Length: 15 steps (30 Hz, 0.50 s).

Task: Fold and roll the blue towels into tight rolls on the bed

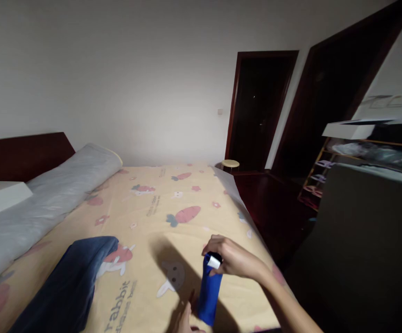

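Note:
My right hand (pixel 230 255) is closed on the top end of a narrow, folded blue cloth item (pixel 210 296) with a white label near its top. The cloth item stands nearly upright, tilted slightly, over the bed sheet (pixel 145 282). At the bottom edge, my left hand (pixel 186 321) shows only in part, fingers apart, just left of the cloth item's lower end; no hold on it is visible. Dark blue trousers (pixel 65 282), as far as their shape shows, lie on the sheet to the left.
A long grey bolster (pixel 65 185) runs along the dark headboard (pixel 24 150), with a white box (pixel 3 196) on it. Beyond the bed are a round stool (pixel 230 163) and a dark door (pixel 261 111). A shoe rack (pixel 317 178) and a dark cabinet (pixel 370 240) stand at right.

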{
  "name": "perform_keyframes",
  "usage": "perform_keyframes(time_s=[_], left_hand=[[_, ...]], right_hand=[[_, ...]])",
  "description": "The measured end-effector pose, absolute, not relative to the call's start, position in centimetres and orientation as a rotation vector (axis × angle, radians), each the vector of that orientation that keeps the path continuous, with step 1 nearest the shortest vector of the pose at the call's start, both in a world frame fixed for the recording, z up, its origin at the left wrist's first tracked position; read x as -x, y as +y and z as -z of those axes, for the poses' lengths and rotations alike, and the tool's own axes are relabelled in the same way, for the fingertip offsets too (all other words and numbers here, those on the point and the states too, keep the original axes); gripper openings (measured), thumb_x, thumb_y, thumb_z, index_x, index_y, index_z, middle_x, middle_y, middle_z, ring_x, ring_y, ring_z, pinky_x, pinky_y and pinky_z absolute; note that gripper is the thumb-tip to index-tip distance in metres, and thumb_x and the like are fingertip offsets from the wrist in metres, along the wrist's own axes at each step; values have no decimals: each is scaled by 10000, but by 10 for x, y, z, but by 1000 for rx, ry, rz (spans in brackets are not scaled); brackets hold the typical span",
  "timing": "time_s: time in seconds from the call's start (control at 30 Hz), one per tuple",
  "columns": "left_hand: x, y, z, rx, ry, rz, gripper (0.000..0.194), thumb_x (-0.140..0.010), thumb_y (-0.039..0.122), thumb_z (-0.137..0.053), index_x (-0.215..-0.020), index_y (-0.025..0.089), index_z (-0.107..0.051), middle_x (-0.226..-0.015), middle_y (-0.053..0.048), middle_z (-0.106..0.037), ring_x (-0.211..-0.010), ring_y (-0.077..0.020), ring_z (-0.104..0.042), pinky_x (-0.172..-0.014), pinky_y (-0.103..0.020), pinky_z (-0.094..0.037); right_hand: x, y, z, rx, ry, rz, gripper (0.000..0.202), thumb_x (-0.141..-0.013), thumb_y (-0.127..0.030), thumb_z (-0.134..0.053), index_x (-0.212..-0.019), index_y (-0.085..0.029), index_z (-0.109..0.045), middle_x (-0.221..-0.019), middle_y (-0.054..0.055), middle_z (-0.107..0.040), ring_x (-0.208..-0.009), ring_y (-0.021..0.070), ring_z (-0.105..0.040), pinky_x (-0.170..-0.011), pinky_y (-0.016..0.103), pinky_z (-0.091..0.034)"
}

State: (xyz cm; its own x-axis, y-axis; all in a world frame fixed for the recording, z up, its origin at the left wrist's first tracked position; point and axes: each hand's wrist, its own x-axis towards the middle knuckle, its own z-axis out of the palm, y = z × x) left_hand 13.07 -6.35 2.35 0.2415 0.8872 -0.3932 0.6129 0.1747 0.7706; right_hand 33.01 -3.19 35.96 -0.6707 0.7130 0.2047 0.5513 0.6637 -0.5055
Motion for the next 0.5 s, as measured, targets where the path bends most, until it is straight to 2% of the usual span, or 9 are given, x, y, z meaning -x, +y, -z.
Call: perform_keyframes(time_s=[0.07,0.13,0.23,0.33,0.5], left_hand=[[-129,-65,-23,-1531,1375,-370,1117,-502,197,-763,-1497,367,-285,-1547,-50,-419,-1387,-290,-429,-874,-314,-573],[-128,-66,-24,-1552,1288,-395,1148,-515,187,-739,-1514,391,-212,-1582,-24,-357,-1439,-278,-343,-830,-315,-596],[-126,-68,-27,-1619,1236,-427,1109,-540,187,-708,-1505,428,-217,-1596,40,-317,-1450,-252,-325,-818,-308,-614],[-123,-68,-28,-1727,1300,-404,1027,-542,201,-722,-1465,435,-337,-1591,65,-322,-1436,-254,-352,-925,-317,-587],[-120,-66,-22,-1895,1327,-418,967,-532,231,-768,-1435,348,-440,-1569,-8,-369,-1433,-250,-356,-1160,-324,-381]], right_hand=[[-353,-34,-376,1095,-2485,-547,382,-693,-344,-821,-1030,-207,-706,-966,59,-706,-936,227,-622,-880,354,-470],[-375,-38,-388,1211,-2496,-509,370,-690,-322,-822,-1020,-203,-704,-962,64,-700,-932,233,-619,-875,356,-463],[-400,-41,-388,1380,-2485,-452,347,-701,-288,-796,-1023,-205,-697,-974,68,-691,-942,239,-613,-864,353,-460],[-417,-41,-369,1541,-2451,-394,315,-704,-252,-761,-1010,-211,-699,-972,65,-681,-926,232,-613,-839,339,-466],[-451,-31,-349,1680,-2347,-317,300,-719,-240,-699,-1018,-222,-694,-990,59,-681,-926,228,-625,-845,331,-473]])
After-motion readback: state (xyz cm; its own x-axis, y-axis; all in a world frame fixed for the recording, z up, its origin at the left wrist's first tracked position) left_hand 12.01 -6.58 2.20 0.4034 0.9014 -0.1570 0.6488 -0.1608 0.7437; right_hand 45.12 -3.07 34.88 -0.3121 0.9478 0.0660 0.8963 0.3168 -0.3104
